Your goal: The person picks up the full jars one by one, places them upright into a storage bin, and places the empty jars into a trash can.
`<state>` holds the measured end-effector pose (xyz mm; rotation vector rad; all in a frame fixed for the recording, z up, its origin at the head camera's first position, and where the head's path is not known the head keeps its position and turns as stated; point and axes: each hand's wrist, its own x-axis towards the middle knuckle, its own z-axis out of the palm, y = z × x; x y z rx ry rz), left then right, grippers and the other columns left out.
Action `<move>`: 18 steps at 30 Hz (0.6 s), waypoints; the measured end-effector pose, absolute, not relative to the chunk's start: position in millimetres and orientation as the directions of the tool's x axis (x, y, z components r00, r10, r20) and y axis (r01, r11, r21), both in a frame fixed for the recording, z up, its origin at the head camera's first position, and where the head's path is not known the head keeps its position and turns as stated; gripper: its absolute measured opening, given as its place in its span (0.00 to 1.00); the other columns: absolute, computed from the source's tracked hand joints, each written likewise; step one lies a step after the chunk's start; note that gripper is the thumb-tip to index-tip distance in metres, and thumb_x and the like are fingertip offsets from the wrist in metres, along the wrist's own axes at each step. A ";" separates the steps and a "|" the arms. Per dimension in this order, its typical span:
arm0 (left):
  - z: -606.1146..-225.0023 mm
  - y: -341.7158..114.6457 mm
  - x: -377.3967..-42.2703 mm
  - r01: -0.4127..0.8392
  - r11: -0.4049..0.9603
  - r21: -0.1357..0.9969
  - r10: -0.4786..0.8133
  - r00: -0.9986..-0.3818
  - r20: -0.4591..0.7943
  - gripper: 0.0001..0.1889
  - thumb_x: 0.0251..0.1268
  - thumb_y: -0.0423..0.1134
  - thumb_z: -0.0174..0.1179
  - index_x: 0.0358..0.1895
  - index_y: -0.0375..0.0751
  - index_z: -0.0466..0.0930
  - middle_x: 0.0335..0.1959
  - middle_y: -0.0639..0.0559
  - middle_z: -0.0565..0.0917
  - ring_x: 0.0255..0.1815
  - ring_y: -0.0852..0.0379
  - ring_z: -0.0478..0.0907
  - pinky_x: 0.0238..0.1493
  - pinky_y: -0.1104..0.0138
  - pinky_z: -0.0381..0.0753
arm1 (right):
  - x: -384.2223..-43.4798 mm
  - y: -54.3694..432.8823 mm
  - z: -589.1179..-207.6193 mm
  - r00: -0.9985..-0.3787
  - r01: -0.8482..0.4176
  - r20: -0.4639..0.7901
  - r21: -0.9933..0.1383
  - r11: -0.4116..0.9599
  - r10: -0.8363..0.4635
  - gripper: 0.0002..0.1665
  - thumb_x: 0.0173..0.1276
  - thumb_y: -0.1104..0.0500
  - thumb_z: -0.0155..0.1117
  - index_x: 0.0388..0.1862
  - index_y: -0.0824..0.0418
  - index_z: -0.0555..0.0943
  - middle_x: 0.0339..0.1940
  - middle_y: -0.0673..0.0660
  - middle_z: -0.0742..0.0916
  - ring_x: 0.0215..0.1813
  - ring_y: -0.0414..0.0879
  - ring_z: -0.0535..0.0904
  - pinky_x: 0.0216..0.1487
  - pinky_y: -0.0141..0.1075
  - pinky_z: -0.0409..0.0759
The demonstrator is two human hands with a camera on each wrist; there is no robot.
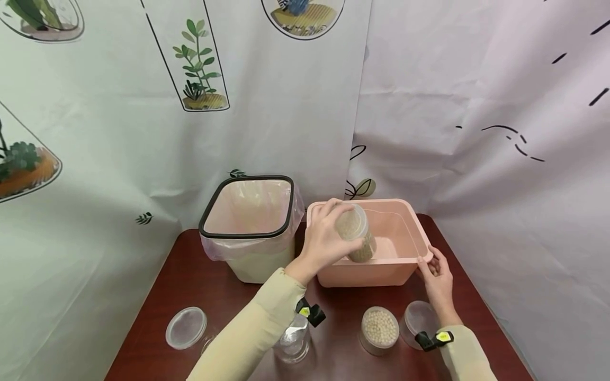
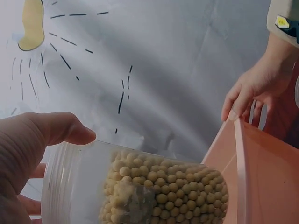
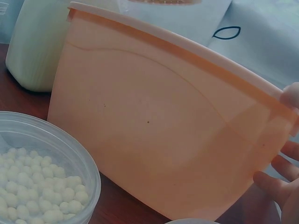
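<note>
My left hand (image 1: 324,238) grips a clear plastic jar (image 1: 356,233) of yellowish beans, tilted over the inside of a pink basin (image 1: 367,272). In the left wrist view the jar (image 2: 159,186) lies nearly sideways, its beans piled toward the basin (image 2: 266,177), with my thumb (image 2: 46,133) on its wall. My right hand (image 1: 436,278) pinches the basin's near right corner rim. The same hand (image 2: 252,88) shows on that corner from the left wrist. From the right wrist, my fingers (image 3: 280,186) curl round the basin's edge (image 3: 163,126).
A cream bin (image 1: 257,264) with a black rim and pink liner stands left of the basin. On the dark red table are an open jar of white beads (image 1: 379,328), a clear lid (image 1: 186,328), an empty clear jar (image 1: 292,341) and another clear lid (image 1: 419,317). Curtains hang close behind.
</note>
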<state>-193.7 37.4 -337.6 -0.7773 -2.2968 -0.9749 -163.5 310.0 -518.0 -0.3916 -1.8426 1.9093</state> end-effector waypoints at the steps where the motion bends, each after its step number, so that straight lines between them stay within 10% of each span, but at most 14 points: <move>1: -338.7 38.6 -195.5 0.673 0.579 0.460 0.294 -0.699 0.652 0.31 0.30 0.47 0.74 0.47 0.50 0.80 0.49 0.56 0.75 0.52 0.54 0.62 0.45 0.57 0.71 | -163.4 309.9 -518.1 -0.855 -0.125 0.110 -0.992 0.004 0.506 0.32 0.67 0.64 0.58 0.69 0.59 0.63 0.58 0.63 0.72 0.48 0.33 0.73 0.43 0.24 0.76; 18: -357.9 58.6 -215.9 0.585 0.600 0.547 0.280 -0.793 0.541 0.33 0.32 0.47 0.73 0.52 0.53 0.77 0.55 0.55 0.71 0.55 0.52 0.64 0.38 0.61 0.72 | -160.2 307.0 -514.9 -0.853 -0.148 0.135 -0.989 0.014 0.503 0.31 0.67 0.62 0.58 0.68 0.58 0.64 0.57 0.63 0.72 0.48 0.35 0.73 0.41 0.21 0.75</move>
